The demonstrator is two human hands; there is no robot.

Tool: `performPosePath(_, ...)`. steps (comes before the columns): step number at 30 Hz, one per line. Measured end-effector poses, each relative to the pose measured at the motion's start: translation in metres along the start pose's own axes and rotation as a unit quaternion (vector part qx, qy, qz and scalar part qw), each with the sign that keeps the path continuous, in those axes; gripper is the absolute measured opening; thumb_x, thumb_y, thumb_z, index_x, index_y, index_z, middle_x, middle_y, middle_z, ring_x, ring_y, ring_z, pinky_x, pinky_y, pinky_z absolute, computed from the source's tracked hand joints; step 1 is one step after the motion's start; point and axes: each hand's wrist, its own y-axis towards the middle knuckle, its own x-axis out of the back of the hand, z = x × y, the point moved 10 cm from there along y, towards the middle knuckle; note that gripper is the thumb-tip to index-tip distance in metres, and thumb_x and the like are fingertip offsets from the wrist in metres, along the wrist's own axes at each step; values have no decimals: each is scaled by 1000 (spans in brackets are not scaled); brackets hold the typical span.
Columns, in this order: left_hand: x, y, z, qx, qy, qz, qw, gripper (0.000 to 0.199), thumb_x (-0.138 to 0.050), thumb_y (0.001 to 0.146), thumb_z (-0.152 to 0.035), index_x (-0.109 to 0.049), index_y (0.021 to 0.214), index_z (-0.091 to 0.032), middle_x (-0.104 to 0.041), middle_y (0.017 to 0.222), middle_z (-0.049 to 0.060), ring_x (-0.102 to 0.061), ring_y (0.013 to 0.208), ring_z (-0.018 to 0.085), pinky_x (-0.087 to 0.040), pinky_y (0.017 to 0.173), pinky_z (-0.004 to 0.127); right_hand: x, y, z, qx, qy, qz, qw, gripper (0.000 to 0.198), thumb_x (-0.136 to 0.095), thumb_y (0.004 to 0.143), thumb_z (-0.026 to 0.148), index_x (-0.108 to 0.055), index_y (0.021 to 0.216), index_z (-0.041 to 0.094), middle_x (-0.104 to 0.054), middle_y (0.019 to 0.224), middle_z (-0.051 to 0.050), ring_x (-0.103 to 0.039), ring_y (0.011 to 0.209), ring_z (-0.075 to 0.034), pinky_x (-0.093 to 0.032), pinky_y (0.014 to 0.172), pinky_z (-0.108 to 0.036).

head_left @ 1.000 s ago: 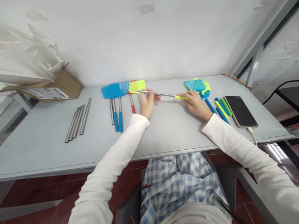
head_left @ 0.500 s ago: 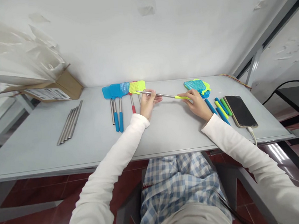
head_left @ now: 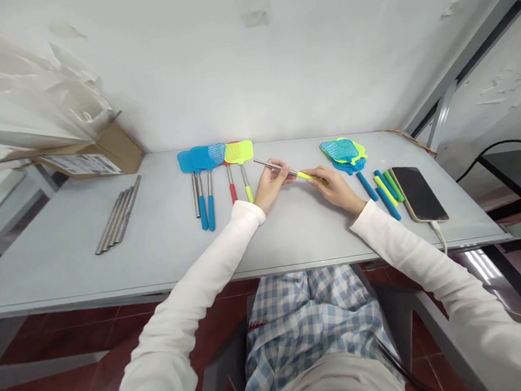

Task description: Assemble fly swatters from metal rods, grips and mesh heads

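Observation:
My left hand (head_left: 274,185) is closed around a thin metal tube (head_left: 267,165), whose bare end points up and left. On the tube's right end sits a yellow handle sleeve (head_left: 305,175), and my right hand (head_left: 333,187) grips it, its fingers covering the far part. Left of my left hand lie fly swatters: blue ones (head_left: 209,156), a yellow one (head_left: 240,152) and a red one partly under it. Beyond my right hand is a pile of loose swatter heads (head_left: 341,151) in blue and yellow.
Several metal tubes (head_left: 120,219) lie at the table's left, near an open cardboard box (head_left: 111,151). At the right are blue, yellow and green handle sleeves (head_left: 387,190) beside a phone (head_left: 419,193) with a white cable. A wall stands behind the table (head_left: 179,258).
Both hands have come closer together; the right moved left along with the yellow sleeve. The tube has shifted right within my left hand, and its bare end no longer overlaps the yellow swatter.

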Motion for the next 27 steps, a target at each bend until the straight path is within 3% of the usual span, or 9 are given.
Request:
performPosePath(3,0,-1,8,24,26,-5,999,37,-70,84,-48,-51,99,-20,-67,96,4,-70,93,16,-57,88,34,-2,-1,-5,-25,58,-8,998,44,-51,96,57,-69,117,23,-69,104,-10,-64,92,-24,-51,81,-39)
performPosePath(6,-3,-2,10,26,45,3,999,34,-69,86,-44,-53,103,-20,-68,103,6,-70,97,18,-56,88,35,-7,-3,-13,-72,103,-10,992,47,-57,91,62,-65,117,24,-68,97,-7,-63,83,-20,-53,75,-36)
performPosePath(10,-1,-3,2,9,30,-9,999,36,-66,87,-50,-50,100,-21,-70,101,7,-69,101,18,-55,90,34,-3,-2,-11,-84,114,-1,990,51,-60,86,67,-60,115,25,-68,96,-5,-65,86,-20,-54,78,-36)
performPosePath(13,-2,-6,3,45,-17,-6,999,38,-61,90,-55,-43,96,-23,-69,84,1,-71,83,15,-56,82,31,41,4,-21,-99,21,-74,992,42,-47,95,61,-62,110,25,-69,106,-9,-65,97,-24,-52,89,-42)
performPosePath(15,-4,-9,3,74,-41,0,996,36,-57,92,-57,-42,95,-24,-60,70,-5,-65,63,11,-54,67,25,80,8,-40,-144,-85,-131,977,40,-39,99,52,-64,107,22,-68,109,-12,-63,103,-27,-49,95,-45)
performPosePath(17,-10,-13,2,101,-58,14,993,34,-53,93,-58,-45,96,-25,-48,61,-9,-50,45,6,-43,49,18,104,14,-64,-204,-192,-121,952,39,-42,98,45,-66,109,17,-66,114,-18,-57,115,-32,-44,101,-48)
performPosePath(19,-16,-17,2,127,-79,32,988,33,-51,95,-58,-48,97,-26,-36,58,-11,-31,36,3,-26,39,15,114,16,-93,-283,-271,-69,918,43,-48,95,43,-64,121,13,-62,123,-22,-51,123,-37,-40,104,-51)
performPosePath(22,-22,-20,1,155,-113,49,980,29,-51,95,-54,-53,101,-26,-31,59,-10,-20,36,2,-13,36,14,99,16,-119,-348,-316,31,882,57,-57,91,47,-56,136,13,-57,133,-25,-50,124,-41,-39,103,-56)
performPosePath(27,-23,-20,5,186,-166,54,967,19,-50,94,-33,-61,103,-20,-36,60,-6,-27,41,5,-15,34,14,55,16,-95,-284,-336,60,896,57,-59,89,53,-61,132,15,-59,132,-25,-53,121,-44,-38,102,-60)
